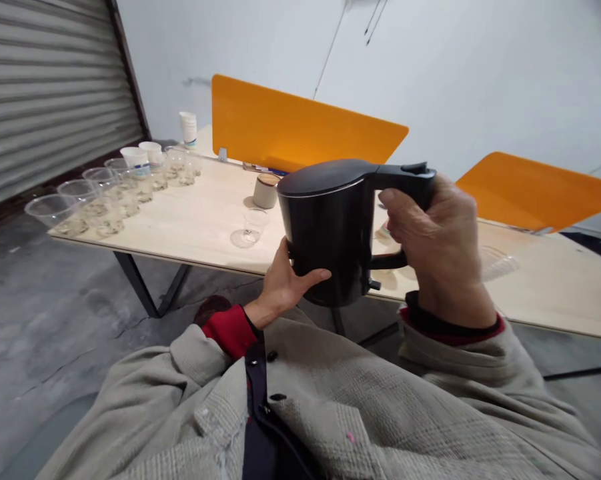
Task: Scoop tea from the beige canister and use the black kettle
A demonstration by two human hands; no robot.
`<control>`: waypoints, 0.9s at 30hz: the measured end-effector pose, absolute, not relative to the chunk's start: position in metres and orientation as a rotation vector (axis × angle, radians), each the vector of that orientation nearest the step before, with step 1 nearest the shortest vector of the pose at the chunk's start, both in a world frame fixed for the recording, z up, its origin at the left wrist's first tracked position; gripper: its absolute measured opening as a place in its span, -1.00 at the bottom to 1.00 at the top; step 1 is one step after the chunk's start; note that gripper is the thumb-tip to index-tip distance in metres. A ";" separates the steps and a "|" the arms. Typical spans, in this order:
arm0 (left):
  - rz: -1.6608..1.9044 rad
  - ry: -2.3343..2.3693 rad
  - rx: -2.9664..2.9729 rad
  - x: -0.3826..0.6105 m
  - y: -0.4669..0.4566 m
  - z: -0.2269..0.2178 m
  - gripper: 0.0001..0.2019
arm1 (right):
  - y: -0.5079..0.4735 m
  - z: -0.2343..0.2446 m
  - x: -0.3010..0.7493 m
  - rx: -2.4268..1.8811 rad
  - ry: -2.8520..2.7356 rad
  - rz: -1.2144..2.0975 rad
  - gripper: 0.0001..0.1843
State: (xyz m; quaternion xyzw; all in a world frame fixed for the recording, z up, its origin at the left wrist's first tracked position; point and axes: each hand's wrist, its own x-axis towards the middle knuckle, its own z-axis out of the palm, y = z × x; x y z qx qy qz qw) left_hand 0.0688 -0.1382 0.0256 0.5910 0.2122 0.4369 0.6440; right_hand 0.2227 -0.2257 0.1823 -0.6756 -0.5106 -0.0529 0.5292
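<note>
A black electric kettle (330,230) is held upright in the air, just short of the tabletop (200,220). The right hand (443,250) has its fingers wrapped tight around the handle, while the left hand (285,283) cups the base with fingers spread. Carrying seems under way; pouring would call for tipping it over the clear cup (250,227) beyond the kettle.

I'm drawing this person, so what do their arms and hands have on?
Both hands, left hand and right hand, are bare: no gloves, no rings to be seen. Both arms wear loose beige-grey checked jacket sleeves. A red cuff peeks out at the left wrist, a dark one edged red at the right.
</note>
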 end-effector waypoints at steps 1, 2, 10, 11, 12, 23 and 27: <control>0.987 0.480 1.313 0.071 -0.141 0.025 -0.09 | -0.222 0.188 0.222 -1.635 -1.220 -0.147 -0.73; 0.981 0.476 1.285 0.073 -0.143 0.025 -0.11 | -0.219 0.194 0.222 -1.663 -1.235 -0.160 -0.74; 0.981 0.433 1.202 0.079 -0.141 0.023 -0.14 | -0.185 0.217 0.220 -1.853 -1.337 -0.201 -0.79; 0.975 0.442 1.189 0.080 -0.141 0.023 -0.14 | -0.181 0.219 0.219 -1.868 -1.338 -0.187 -0.78; 0.970 0.446 1.172 0.081 -0.141 0.023 -0.13 | -0.178 0.221 0.218 -1.888 -1.340 -0.172 -0.77; 0.964 0.326 1.012 0.085 -0.140 0.033 -0.17 | -0.150 0.229 0.214 -2.059 -1.365 -0.154 -0.74; 0.973 0.294 0.996 0.086 -0.139 0.033 -0.19 | -0.144 0.228 0.218 -2.040 -1.417 -0.158 -0.71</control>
